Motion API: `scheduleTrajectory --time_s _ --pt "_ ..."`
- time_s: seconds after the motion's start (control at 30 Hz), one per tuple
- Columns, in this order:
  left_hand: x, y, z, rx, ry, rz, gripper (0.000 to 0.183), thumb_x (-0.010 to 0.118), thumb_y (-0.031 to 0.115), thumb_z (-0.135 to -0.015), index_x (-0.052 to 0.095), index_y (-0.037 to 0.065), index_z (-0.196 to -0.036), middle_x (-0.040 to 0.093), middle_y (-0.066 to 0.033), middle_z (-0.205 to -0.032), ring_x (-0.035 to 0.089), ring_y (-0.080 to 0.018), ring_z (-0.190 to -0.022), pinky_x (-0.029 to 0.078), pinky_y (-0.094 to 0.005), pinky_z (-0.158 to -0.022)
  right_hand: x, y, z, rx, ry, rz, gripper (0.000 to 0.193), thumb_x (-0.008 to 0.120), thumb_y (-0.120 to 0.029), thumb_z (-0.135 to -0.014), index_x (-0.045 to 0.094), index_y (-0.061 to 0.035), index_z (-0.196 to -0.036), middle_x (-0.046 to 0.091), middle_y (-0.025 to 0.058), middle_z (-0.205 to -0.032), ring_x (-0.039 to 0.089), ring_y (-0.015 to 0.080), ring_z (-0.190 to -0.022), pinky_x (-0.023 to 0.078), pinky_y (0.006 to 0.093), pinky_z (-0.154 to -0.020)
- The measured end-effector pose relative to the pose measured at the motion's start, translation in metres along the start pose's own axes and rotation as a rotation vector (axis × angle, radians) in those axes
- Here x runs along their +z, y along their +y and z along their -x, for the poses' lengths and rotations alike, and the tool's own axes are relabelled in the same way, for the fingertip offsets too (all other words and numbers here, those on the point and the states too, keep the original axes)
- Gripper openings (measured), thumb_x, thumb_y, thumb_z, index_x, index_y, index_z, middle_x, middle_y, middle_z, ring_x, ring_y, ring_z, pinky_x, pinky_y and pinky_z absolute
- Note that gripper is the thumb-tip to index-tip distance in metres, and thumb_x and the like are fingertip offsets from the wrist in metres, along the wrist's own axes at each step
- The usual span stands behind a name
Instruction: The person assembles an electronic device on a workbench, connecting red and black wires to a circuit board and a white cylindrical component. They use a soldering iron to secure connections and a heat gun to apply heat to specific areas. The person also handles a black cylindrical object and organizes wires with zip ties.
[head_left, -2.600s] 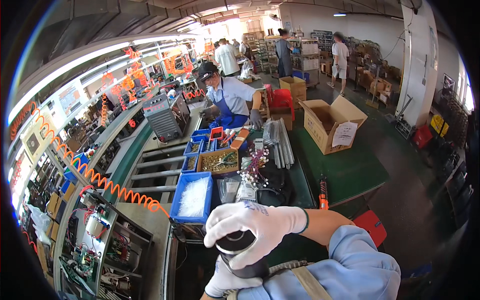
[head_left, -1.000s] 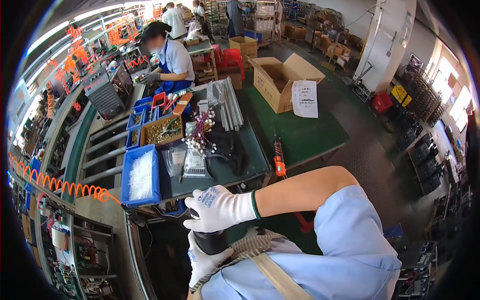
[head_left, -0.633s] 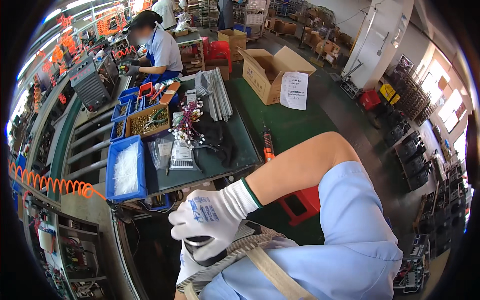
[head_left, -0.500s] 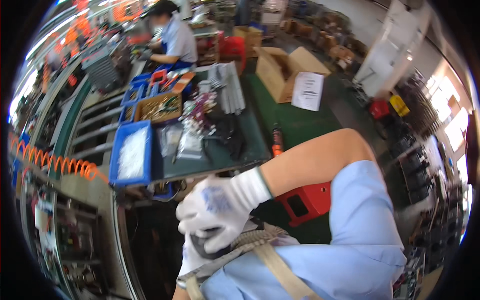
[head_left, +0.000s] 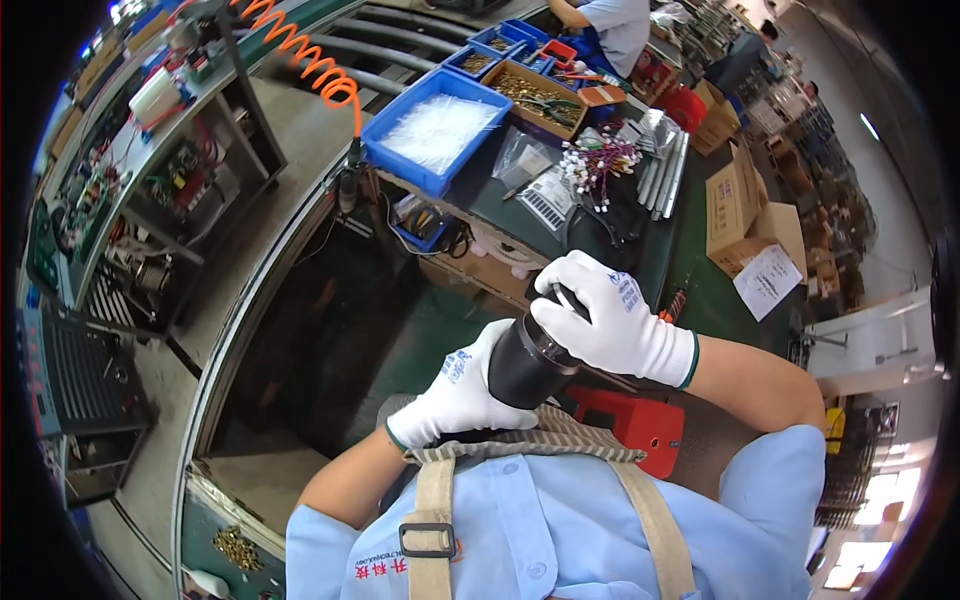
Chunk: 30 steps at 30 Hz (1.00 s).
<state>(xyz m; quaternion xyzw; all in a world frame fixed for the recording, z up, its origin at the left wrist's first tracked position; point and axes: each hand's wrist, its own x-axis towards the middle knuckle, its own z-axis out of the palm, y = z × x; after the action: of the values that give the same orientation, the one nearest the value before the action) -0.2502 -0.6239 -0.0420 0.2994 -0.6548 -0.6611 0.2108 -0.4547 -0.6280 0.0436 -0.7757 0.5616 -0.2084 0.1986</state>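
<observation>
A black cylindrical flask (head_left: pixel 527 368) with a shiny metal band near its top is held tilted in front of my chest. My left hand (head_left: pixel 457 393), in a white knit glove, is wrapped round its lower body. At the upper end my right hand (head_left: pixel 620 322), gloved likewise, closes its fingers over the top, which they mostly hide. A small pale piece shows between thumb and fingers there; what it is I cannot make out. Just beyond the hands is the near edge of the green-topped workbench (head_left: pixel 490 213).
The bench carries a blue bin (head_left: pixel 372 140) of white strips, a cardboard tray (head_left: pixel 560 128) of brass parts and bundled wires (head_left: pixel 600 165). A red stool (head_left: pixel 645 430) stands close by my right arm. Further right is an open carton (head_left: pixel 735 205). A co-worker (head_left: pixel 615 30) sits beyond.
My view has tilted and swung, so the bench sits higher and further right. My hands, earlier overlapping near my lap, are now apart on the flask, which shows plainly.
</observation>
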Motion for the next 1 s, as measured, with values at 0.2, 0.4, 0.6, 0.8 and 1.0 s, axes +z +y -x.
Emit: scheduleTrajectory --time_s 0.2,0.4,0.6,0.8,1.0 --pt "-0.017 -0.005 0.0 0.125 -0.134 0.088 0.099 0.09 0.021 -0.053 0.042 0.004 -0.138 0.057 -0.0127 -0.13 0.056 -0.0243 -0.122 0.043 -0.0376 -0.104 -0.02 0.006 -0.019 -0.688 -0.113 -0.026 0.042 0.07 -0.023 -0.074 0.061 -0.0017 -0.109 0.062 0.0139 -0.094 0.063 0.0312 -0.078 0.051 0.0385 -0.064" --pt "-0.023 0.028 0.005 0.137 0.074 -0.048 0.103 0.09 0.022 -0.054 0.04 0.003 -0.141 0.058 -0.015 -0.131 0.057 -0.0272 -0.123 0.045 -0.0385 -0.104 -0.047 -0.027 -0.014 -0.186 -0.21 -0.011 0.074 0.066 -0.058 -0.086 0.048 -0.0018 -0.131 0.057 0.0217 -0.111 0.063 0.0392 -0.093 0.051 0.0448 -0.081" --pt "-0.027 0.017 0.006 0.34 0.015 -0.06 0.089 0.088 0.022 -0.067 0.042 0.005 -0.142 0.061 -0.0172 -0.127 0.061 -0.0309 -0.118 0.049 -0.0396 -0.098 -0.069 -0.059 -0.021 -0.446 -0.353 0.204 0.062 0.077 -0.032 -0.073 0.052 -0.0067 -0.123 0.057 0.0175 -0.104 0.064 0.0327 -0.08 0.054 0.0409 -0.065" --pt "-0.032 0.016 0.001 0.38 -0.057 -0.016 0.091 0.088 0.022 -0.067 0.04 0.005 -0.143 0.058 -0.0168 -0.132 0.058 -0.0289 -0.121 0.047 -0.0385 -0.101 -0.085 -0.07 -0.036 -0.777 -0.487 0.316 0.069 0.078 -0.035 -0.07 0.053 -0.0128 -0.13 0.054 0.0174 -0.123 0.06 0.0325 -0.105 0.052 0.0442 -0.082" --pt "-0.026 0.009 -0.006 0.474 0.02 -0.101 0.09 0.088 0.024 -0.065 0.043 0.004 -0.141 0.06 -0.0193 -0.128 0.061 -0.0343 -0.116 0.049 -0.0409 -0.098 -0.109 -0.093 -0.03 -0.239 -0.711 0.353 0.079 0.071 -0.053 -0.081 0.046 -0.0043 -0.139 0.056 0.0256 -0.115 0.064 0.0406 -0.097 0.052 0.0467 -0.085"
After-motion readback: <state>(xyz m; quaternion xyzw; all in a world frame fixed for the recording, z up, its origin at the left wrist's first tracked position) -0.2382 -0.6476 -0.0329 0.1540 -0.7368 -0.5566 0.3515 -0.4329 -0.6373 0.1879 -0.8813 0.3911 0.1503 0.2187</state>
